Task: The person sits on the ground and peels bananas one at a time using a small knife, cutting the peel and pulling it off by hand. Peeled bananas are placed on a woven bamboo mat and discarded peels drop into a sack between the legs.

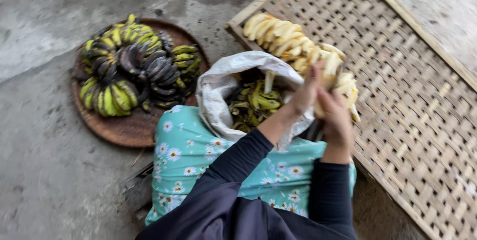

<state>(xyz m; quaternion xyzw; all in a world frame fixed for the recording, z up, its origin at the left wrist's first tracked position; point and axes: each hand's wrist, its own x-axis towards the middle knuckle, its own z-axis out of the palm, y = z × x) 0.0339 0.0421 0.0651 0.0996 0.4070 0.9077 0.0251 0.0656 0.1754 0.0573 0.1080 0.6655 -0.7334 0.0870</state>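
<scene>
My left hand [304, 96] and my right hand [337, 116] meet over the near edge of a woven bamboo tray [407, 101]. Both close on a pale peeled banana [329, 68], blurred by motion. A row of peeled bananas [280, 36] lies on the tray just beyond my hands. Below my left wrist an open white sack [218, 96] holds yellow-green banana peels [256, 103]. Both arms wear dark sleeves above a teal flowered garment on my lap.
A round brown woven tray [126, 128] on the left carries several bunches of unpeeled green, yellow and blackened bananas [134, 66]. Grey concrete floor [44, 170] surrounds everything. The bamboo tray's wooden frame [422, 31] runs diagonally at upper right.
</scene>
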